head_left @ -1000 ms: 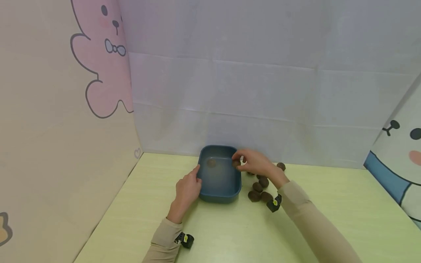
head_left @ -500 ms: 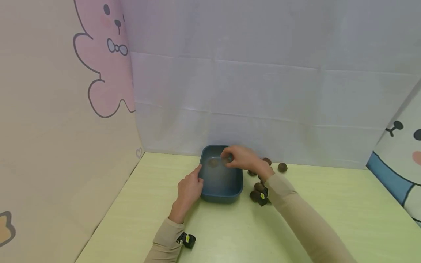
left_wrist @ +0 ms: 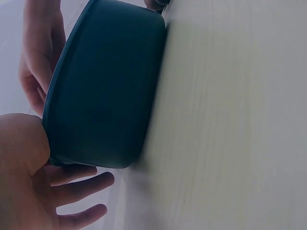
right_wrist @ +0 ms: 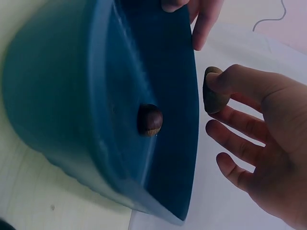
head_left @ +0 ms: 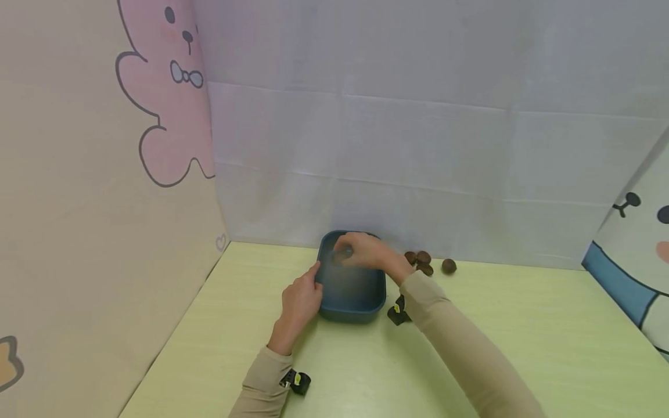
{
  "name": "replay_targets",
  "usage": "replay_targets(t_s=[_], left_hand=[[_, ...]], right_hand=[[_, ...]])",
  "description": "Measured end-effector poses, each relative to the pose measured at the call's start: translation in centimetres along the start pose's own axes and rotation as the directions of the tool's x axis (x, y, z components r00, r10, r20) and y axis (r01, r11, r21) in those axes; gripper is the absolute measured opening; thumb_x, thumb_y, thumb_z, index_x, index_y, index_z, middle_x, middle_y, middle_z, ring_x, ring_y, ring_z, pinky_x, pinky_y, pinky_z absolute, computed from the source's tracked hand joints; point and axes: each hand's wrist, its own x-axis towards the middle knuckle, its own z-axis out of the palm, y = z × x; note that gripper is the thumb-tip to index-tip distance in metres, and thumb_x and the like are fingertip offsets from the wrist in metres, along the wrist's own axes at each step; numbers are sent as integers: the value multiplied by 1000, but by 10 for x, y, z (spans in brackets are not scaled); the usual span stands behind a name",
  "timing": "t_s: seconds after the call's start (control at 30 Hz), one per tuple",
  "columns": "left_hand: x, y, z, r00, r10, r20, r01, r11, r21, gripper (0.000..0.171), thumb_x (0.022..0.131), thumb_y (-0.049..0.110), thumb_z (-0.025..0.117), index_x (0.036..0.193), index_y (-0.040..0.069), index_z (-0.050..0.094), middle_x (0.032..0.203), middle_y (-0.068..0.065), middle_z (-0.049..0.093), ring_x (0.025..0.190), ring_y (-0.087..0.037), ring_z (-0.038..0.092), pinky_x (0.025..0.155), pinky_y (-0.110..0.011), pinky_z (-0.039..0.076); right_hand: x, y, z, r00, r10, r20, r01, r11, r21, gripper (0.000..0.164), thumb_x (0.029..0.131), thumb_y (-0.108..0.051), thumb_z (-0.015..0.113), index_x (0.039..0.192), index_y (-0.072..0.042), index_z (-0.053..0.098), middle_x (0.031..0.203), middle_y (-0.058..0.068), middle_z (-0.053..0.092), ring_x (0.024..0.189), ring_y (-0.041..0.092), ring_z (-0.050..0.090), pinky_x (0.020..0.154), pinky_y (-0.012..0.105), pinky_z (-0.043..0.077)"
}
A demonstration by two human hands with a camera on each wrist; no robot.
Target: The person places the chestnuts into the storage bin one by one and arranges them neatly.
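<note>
A dark blue rectangular basin [head_left: 347,316] stands on the table near the back wall. My left hand [head_left: 301,299] holds its left rim; in the right wrist view one of its digits is inside the wall and another outside. Above the basin, my right hand [head_left: 368,251] pinches a brown chestnut [right_wrist: 217,93] between thumb and fingers, the other fingers loosely bent. Another chestnut [right_wrist: 150,120] lies on the basin floor in the right wrist view. In the head view the right hand hides part of the basin's inside.
Several loose chestnuts [head_left: 424,258] lie on the pale yellow-green table [head_left: 334,371] right of the basin, partly hidden by the right forearm. One chestnut [head_left: 449,266] sits farther right. A white sheet [head_left: 418,151] closes off the back.
My right hand has moved left with the chestnut, from the basin's right rim to over its far left part. The left hand has kept its place on the rim.
</note>
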Motion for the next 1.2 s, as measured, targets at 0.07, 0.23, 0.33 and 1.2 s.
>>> replay_targets(t_s=[0.07, 0.23, 0.33, 1.2], left_hand=[[0, 0, 0, 1000, 1, -1, -1, 1000, -5, 56, 90, 7, 53, 145, 13, 53, 48, 3, 36, 46, -11, 21, 43, -28, 19], [0, -1, 0, 1000, -2, 5, 2, 1000, -15, 56, 89, 7, 53, 145, 12, 53, 47, 3, 38, 45, -11, 22, 42, -28, 20], [0, -1, 1, 1000, -4, 10, 4, 1000, -16, 56, 89, 7, 53, 145, 12, 52, 48, 3, 38, 45, -11, 22, 42, -28, 21], [0, 0, 0, 1000, -10, 5, 10, 1000, -11, 56, 90, 7, 52, 146, 14, 52, 48, 0, 40, 46, -11, 20, 42, -28, 19]], right_hand=[[5, -2, 1, 1000, -1, 7, 1, 1000, -2, 32, 90, -27, 67, 121, -16, 69, 120, 0, 66, 106, 19, 63, 90, 38, 51], [15, -5, 6, 999, 17, 45, -17, 1000, -4, 32, 90, -24, 67, 121, -16, 68, 121, 2, 66, 109, 20, 62, 93, 39, 50], [21, -3, 11, 997, 36, 69, -36, 999, -4, 31, 90, -23, 68, 120, -16, 68, 121, 2, 66, 110, 20, 62, 94, 40, 49], [45, 6, 19, 947, 175, 269, -130, 976, -177, 25, 90, -24, 69, 114, -17, 69, 116, 1, 67, 105, 20, 63, 90, 40, 52]])
